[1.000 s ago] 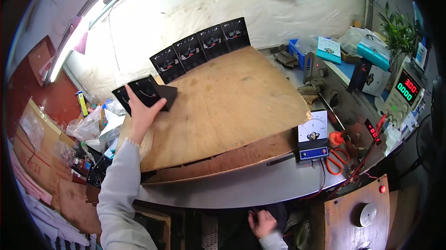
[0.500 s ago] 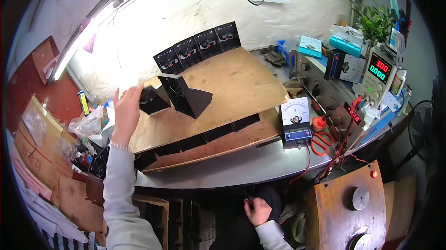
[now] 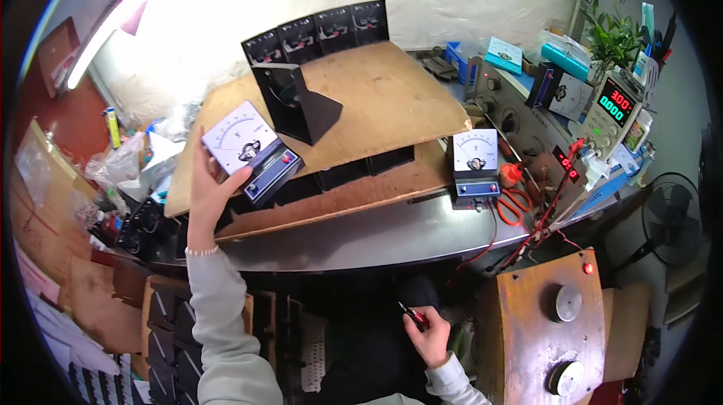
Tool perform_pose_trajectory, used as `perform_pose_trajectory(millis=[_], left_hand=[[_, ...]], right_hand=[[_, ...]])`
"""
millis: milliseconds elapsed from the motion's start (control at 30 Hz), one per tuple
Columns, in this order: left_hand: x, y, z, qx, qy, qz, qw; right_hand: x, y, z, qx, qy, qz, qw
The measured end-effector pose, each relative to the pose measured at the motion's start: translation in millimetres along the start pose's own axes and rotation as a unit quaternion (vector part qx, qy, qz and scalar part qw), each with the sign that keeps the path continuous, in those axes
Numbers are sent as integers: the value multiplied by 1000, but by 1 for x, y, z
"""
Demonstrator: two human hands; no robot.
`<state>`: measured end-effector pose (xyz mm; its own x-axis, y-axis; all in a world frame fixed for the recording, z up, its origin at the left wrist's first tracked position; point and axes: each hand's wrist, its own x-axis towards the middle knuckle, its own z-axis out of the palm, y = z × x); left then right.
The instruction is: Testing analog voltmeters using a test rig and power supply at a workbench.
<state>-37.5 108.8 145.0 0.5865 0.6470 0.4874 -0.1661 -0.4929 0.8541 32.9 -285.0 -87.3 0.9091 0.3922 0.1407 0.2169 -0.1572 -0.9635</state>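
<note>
My left hand (image 3: pixel 212 193) is closed round the left side of a meter (image 3: pixel 239 138) with a white dial and a blue terminal panel, its thumb across the front. The meter is tilted and held over the front left of the wooden board (image 3: pixel 384 108). Beside it on the board stands a black meter housing (image 3: pixel 301 108), its back toward me. Low in front of my body, my right hand (image 3: pixel 431 339) grips a slim red-and-black tool (image 3: pixel 414 316) with a thin tip pointing up and left; its exact kind is unclear.
Several black housings (image 3: pixel 335 25) line the board's far edge, and more (image 3: pixel 346 176) sit on the shelf beneath. To the right stand another white-dial meter (image 3: pixel 476 153) with leads, orange scissors (image 3: pixel 514 205) and a lit power supply (image 3: pixel 611 108). A wooden box with metal knobs (image 3: pixel 553 330) is near right.
My left hand has taken the meter from the board's left side, bringing it nearer with its white dial facing me. My right hand has risen slightly, and its tool now shows. The view has shifted.
</note>
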Motion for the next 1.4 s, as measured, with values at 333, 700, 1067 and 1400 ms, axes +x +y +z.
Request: perform_pose_trajectory(millis=[333,700,1067,1400], left_hand=[[-128,-17,147,62,-153,118,979],[-134,-36,168,-18,-221,-38,974],[-130,-33,161,38,-252,-4,967],[-130,-23,169,-105,-249,-108,957]], right_hand=[[8,-82,-56,-119,29,44,992],[45,-98,-5,-141,-31,-217,966],[31,-87,-27,140,29,-36,989],[71,-95,-40,-142,27,-124,982]])
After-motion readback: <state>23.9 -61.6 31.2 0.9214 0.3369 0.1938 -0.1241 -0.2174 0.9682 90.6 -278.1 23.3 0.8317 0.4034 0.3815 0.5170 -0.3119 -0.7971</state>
